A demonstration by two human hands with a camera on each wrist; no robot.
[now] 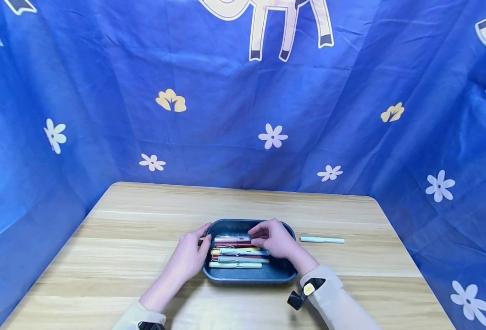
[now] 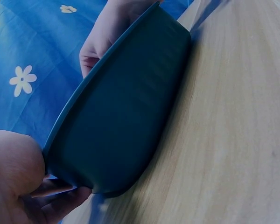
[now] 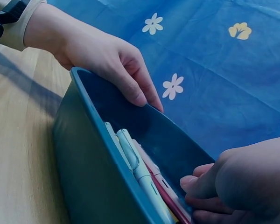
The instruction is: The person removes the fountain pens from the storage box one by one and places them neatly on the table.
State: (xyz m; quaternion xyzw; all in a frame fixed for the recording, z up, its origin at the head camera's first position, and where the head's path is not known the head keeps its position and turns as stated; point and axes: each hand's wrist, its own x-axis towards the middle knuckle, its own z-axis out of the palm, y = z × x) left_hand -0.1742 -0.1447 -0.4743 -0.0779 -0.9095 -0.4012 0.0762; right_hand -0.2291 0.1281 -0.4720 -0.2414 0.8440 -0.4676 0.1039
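A blue box (image 1: pixel 276 274) of pens (image 1: pixel 239 265) on the counter (image 1: pixel 144 220).
Head view: the left hand (image 1: pixel 187 256) pinches the box's left rim. The right hand (image 1: pixel 278 240) bends its fingers by the far pink pen (image 1: pixel 230 239); I cannot tell if they pinch it. A pale pen (image 1: pixel 322 239) lies to the right. Left wrist view: the box's outside wall. Right wrist view: the left thumb inside the box.

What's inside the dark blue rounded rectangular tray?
Slim pens, pink, dark red, yellow and pale blue-green, lying roughly side by side. The person's right hand hides part of the tray; anything beneath the pens is covered.
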